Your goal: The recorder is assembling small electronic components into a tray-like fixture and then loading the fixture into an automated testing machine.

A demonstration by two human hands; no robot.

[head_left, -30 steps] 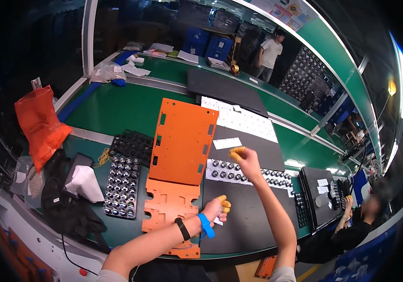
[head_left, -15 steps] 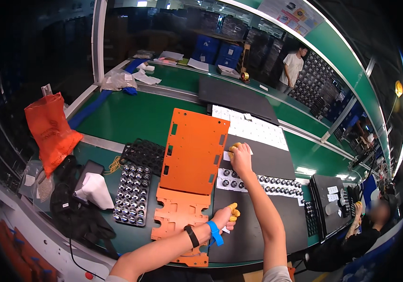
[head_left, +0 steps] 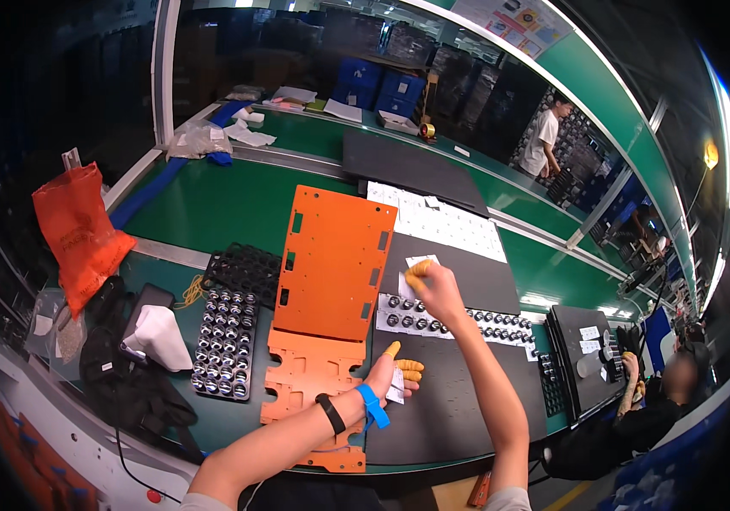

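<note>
your right hand (head_left: 440, 294), its tips in yellow rubber finger covers, has thumb and finger together, seemingly clamped on a small flat white paper slip (head_left: 406, 287) near the left edge of the far matte black panel (head_left: 475, 272); whether that slip joins the white piece behind your fingers, you cannot tell from here. your left hand (head_left: 389, 375), palm partly turned up, has its fingers curled on a small flat white paper card (head_left: 396, 389) above the left edge of the near matte black panel (head_left: 458, 392). just below your right hand, two rows of short black round parts (head_left: 393, 321) stand on white paper strips (head_left: 382, 324), so a low wrist or forearm could tip them or drag the strips askew. the smooth covers could slide on thin paper, creasing or dropping the slip. a loose left grip could let the card fall onto the cut-out orange plate (head_left: 305, 366) beside it.
</note>
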